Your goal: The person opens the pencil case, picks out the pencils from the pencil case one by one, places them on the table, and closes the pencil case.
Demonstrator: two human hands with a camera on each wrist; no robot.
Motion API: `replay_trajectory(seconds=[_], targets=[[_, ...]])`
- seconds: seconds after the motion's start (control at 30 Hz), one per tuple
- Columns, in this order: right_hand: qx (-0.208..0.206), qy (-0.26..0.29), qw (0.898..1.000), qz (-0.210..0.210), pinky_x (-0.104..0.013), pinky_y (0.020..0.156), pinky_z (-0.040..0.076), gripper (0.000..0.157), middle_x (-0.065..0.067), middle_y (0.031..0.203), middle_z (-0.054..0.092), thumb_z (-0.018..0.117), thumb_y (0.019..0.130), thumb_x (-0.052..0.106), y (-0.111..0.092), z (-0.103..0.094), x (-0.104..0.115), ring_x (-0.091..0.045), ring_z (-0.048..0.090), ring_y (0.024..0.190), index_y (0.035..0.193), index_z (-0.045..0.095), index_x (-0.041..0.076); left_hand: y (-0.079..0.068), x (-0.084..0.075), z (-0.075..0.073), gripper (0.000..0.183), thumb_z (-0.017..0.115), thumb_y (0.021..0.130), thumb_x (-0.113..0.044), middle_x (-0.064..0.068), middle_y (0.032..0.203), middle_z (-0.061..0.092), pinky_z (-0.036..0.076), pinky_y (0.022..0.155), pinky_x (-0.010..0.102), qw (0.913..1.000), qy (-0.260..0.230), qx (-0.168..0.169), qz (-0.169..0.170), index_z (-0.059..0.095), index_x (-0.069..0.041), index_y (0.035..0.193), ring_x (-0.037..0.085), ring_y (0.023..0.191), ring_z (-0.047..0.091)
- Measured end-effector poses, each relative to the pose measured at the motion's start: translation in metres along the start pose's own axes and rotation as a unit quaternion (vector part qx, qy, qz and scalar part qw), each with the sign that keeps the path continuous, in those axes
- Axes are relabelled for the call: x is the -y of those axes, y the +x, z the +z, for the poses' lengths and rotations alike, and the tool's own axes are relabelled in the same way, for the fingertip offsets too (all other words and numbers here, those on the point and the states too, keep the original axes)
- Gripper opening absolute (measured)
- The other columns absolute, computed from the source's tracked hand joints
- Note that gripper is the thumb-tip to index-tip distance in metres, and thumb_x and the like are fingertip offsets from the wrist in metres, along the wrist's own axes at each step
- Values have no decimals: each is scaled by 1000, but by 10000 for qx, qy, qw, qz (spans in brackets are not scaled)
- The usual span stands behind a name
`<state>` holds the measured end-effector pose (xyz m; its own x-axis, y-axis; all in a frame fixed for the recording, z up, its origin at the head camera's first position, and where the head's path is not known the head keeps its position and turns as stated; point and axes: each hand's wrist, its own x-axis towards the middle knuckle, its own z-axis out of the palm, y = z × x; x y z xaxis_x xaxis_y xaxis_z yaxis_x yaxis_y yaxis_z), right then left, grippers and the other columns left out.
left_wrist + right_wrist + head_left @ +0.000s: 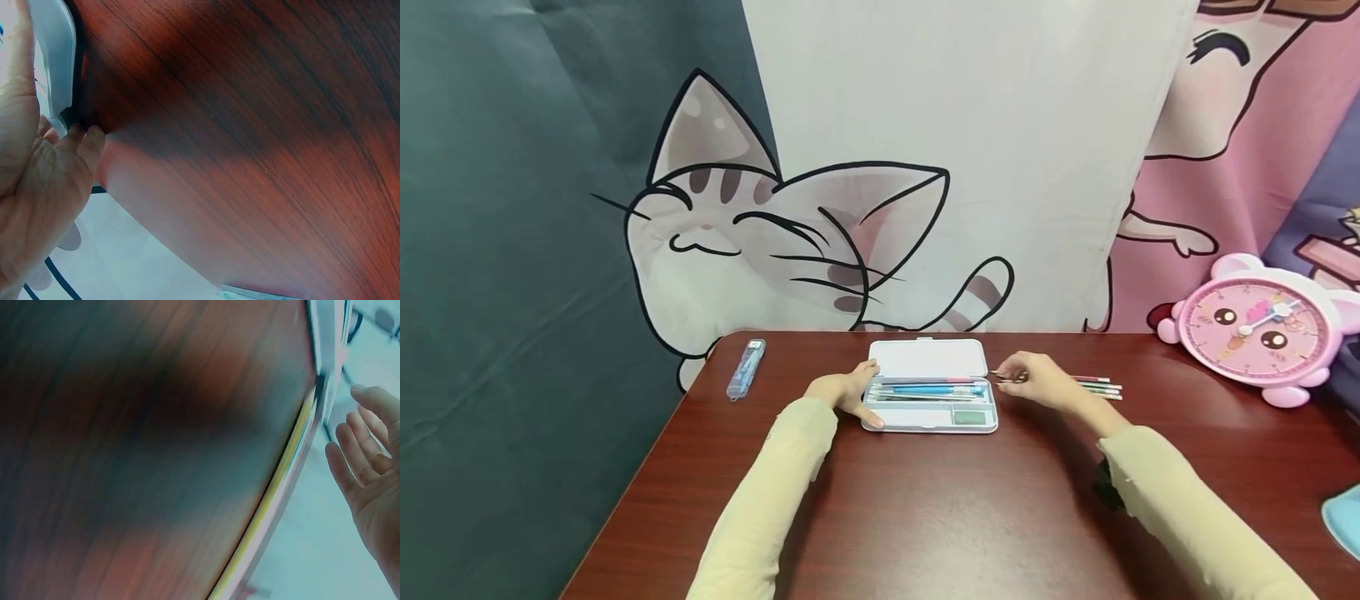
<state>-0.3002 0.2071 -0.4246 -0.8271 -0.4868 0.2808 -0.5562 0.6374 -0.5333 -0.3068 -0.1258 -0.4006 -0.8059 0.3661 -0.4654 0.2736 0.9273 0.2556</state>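
An open white pencil case [925, 418] lies at the middle of the table, its lid [928, 358] folded back toward the wall. Blue pens [925, 389] and several thin pencils fill its long compartment; a green block [969, 417] sits in a front compartment. My left hand [848, 392] holds the case's left end, thumb at the front corner and fingers at the rear. Just right of the case, my right hand [1033, 379] hovers over several pencils [1101, 388], tips toward the case. In the right wrist view its fingers [359, 434] are loosely bent, holding nothing.
A translucent blue slim packet [747, 369] lies near the table's left edge. The pink clock [1255, 329] stands at the right rear, and a light blue item [1345, 521] shows at the right edge. Behind the brown table [887, 517] hangs a cat-printed cloth [1015, 125].
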Motion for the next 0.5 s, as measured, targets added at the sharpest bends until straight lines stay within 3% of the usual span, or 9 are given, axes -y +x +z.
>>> replay_trajectory(seconds=[0.1,0.27,0.5], targets=[[321,-32,9995,-7,-33,69,51,16,-10,81,64,69,76,4,11,13,9,-19,60,76,89,64,-2,1,-1,1,105,72,73,-45,7,154,0,22,112,39,10000,31,9,12,8,-7,147,23,142,9],[726,-580,9955,175,-36,73,50,14,-8,86,63,68,79,8,21,24,20,-17,59,78,91,64,2,0,-3,2,104,72,73,-44,7,154,0,21,112,39,10000,-34,21,32,9,-7,147,23,142,9],[899,-851,9921,197,-36,73,48,14,-7,87,60,66,78,8,30,31,26,-16,55,78,91,63,4,-1,-1,1,105,73,72,-43,7,154,0,20,113,39,9999,-113,-22,17,9,-6,147,23,142,8]])
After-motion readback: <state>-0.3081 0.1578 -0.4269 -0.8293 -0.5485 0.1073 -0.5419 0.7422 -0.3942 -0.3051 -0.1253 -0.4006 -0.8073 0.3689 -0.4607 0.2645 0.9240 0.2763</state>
